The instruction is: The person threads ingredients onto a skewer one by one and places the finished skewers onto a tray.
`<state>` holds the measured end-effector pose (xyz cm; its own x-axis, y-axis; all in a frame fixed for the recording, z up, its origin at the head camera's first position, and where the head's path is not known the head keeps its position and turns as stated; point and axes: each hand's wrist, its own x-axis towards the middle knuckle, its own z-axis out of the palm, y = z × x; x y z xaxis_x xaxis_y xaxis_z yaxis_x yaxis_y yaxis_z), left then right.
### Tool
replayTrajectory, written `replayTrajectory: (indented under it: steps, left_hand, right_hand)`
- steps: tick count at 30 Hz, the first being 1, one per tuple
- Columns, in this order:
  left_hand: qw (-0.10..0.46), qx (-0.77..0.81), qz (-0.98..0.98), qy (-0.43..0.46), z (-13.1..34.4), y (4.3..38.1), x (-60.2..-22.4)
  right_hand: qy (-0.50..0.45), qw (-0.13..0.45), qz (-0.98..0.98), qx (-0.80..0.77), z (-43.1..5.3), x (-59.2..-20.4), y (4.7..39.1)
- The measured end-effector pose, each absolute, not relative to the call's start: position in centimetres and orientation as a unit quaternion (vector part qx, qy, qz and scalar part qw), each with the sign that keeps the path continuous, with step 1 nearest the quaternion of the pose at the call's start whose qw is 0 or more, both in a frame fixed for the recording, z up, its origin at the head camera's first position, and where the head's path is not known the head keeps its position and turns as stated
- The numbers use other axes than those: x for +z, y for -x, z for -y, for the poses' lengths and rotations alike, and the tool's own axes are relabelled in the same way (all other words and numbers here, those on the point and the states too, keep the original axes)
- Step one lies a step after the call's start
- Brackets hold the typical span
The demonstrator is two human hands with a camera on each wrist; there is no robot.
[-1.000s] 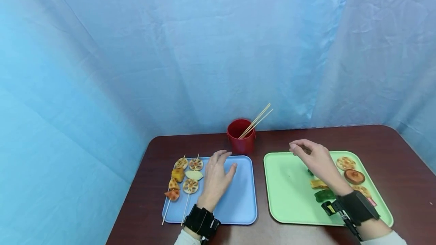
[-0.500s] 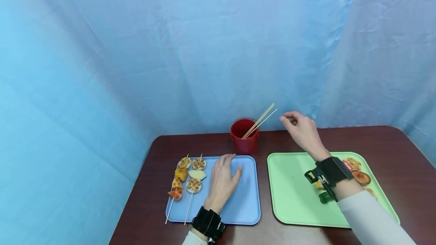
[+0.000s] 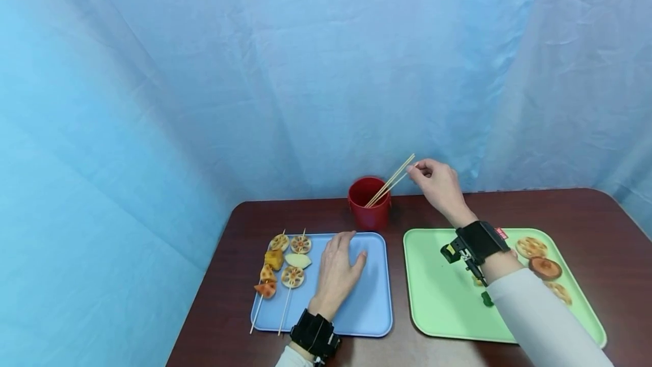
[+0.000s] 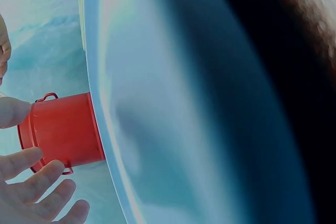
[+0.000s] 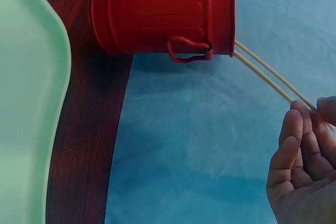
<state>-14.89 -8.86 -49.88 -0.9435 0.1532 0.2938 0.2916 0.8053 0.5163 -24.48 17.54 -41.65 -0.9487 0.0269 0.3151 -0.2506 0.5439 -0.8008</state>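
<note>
A red bucket (image 3: 369,217) at the table's back holds a few thin bamboo skewers (image 3: 389,181) that lean out to the right. With thumb and fingertips my right hand (image 3: 439,190) pinches the upper end of one skewer (image 5: 270,71), as the right wrist view shows. My left hand (image 3: 336,276) hovers over or rests on the blue tray (image 3: 374,299), fingers spread and holding nothing; contact is unclear. Left of it on that tray lie two loaded skewers: one carries a lotus root slice (image 3: 279,242) and orange-yellow pieces (image 3: 273,260), the other lotus root slices (image 3: 292,277) around a pale green piece (image 3: 297,260).
Right of the blue tray stands a green tray (image 3: 433,299). On its right side lie round slices (image 3: 531,247), a brown mushroom-like cap (image 3: 545,268) and a green piece (image 3: 487,299), partly behind my right forearm. A blue curtain (image 3: 305,72) hangs behind the table.
My right hand has moved from above the green tray up and left to the skewers and now pinches one. The left hand stays over the blue tray; the view has shifted slightly.
</note>
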Motion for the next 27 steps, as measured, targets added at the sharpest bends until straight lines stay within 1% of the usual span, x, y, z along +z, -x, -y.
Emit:
replayTrajectory:
  steps: [9, 17, 21, 27]
  left_hand:
    - [0.116, -0.293, 0.941, 0.123, 8.6, 14.6, -49.9]
    - [0.111, -0.309, 0.937, 0.12, 8.6, 14.4, -49.5]
    - [0.098, -0.309, 0.939, 0.116, 8.7, 14.5, -49.5]
    - [0.095, -0.313, 0.938, 0.115, 8.7, 14.4, -49.3]
  right_hand:
    - [-0.036, 0.184, 0.842, 0.506, -18.8, -40.4, 21.9]
    - [-0.031, 0.247, 0.813, 0.526, -20.4, -38.9, 18.8]
    - [-0.035, 0.271, 0.801, 0.532, -21.1, -38.5, 17.4]
    - [-0.021, 0.278, 0.783, 0.556, -22.2, -38.2, 15.5]
